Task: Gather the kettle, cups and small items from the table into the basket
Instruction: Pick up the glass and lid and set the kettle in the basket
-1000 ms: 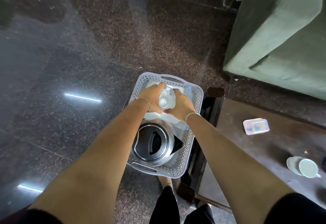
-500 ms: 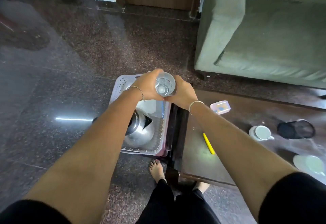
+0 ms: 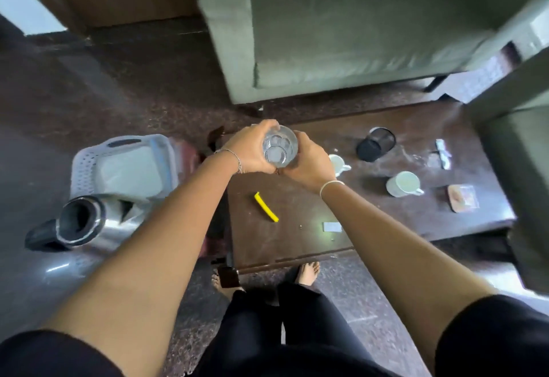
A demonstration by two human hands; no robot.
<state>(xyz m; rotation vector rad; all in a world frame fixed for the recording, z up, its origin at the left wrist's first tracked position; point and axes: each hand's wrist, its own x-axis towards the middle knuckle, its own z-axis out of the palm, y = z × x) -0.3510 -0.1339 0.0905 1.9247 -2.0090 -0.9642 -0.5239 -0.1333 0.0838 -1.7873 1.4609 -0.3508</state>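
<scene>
Head view: both hands close around a clear glass (image 3: 279, 148), the left hand (image 3: 249, 148) and right hand (image 3: 309, 162) pressed to its sides, holding it above the dark wooden table (image 3: 297, 237). The step looks like carrying the glass; next it must go left and be lowered into the white perforated plastic basket (image 3: 89, 168), beside the shiny steel kettle (image 3: 86, 222) already there. Two smooth white cups (image 3: 404, 183), a black mesh holder (image 3: 375, 144) and a yellow clip (image 3: 266, 206) remain on the table.

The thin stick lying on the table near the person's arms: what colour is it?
The stick is bright yellow, clearest in the head view.
</scene>
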